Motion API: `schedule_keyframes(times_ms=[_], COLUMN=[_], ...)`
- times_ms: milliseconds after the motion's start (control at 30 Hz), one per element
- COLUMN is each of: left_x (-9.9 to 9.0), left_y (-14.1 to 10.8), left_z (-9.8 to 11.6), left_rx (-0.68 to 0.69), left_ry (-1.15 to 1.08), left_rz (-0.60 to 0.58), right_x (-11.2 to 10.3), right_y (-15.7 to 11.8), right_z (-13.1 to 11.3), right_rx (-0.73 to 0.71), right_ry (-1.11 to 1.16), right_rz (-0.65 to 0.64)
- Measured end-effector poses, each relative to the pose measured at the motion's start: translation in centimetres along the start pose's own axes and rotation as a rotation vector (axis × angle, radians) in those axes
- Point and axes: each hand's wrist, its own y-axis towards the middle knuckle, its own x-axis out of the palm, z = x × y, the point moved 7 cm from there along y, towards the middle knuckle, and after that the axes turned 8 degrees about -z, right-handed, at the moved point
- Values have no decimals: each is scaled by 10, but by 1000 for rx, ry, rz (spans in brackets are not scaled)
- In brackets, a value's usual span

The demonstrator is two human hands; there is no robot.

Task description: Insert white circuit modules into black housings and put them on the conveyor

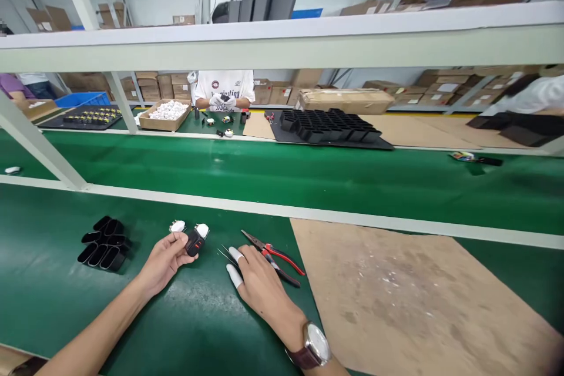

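Observation:
My left hand [166, 261] is closed on a small black plastic housing [195, 243] with orange-red marks on its face. Just behind the housing is a white plug-like part [202, 230], and a second white part [177, 226] lies to its left. My right hand [259, 282] wears white finger cots on two fingers. A pair of thin tweezers [226, 255] sits between those fingers, tips pointing up and left toward the housing. Beside this hand, red-and-black-handled pliers [268, 252] lie on the green mat, partly covered by my fingers.
Several empty black sleeves [104, 244] stand grouped at left. A stained cardboard sheet [418, 294] covers the right side. Beyond a white rail runs a green belt [264, 170] with a wired part [473, 158] on it. Opposite, a gloved co-worker [224, 91] sits behind a box of white parts [165, 114].

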Motion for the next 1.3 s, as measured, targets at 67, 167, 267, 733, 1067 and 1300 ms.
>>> schedule_keyframes(times_ms=[67,167,267,733,1067,1300], left_x=[-1,-3,-3,-3,34,34], left_y=[0,1,1,-9,-26,-28], left_z=[0,0,3,55,23,10], left_rx=[-10,-16,-1,600,637,636], left_ry=[-20,-32,-18,687,1233,1259], left_rz=[24,39,28,152,-102,-210], right_x=[0,2,5,-8,-19,-32], right_y=[0,-1,-1,7,5,1], right_z=[0,0,0,-11,-2,-15], right_rx=[4,10,13,-38,-63,-145], right_ry=[-5,-12,-7,49,320,569], right_rz=[-12,-51,-97,-47,78,129])
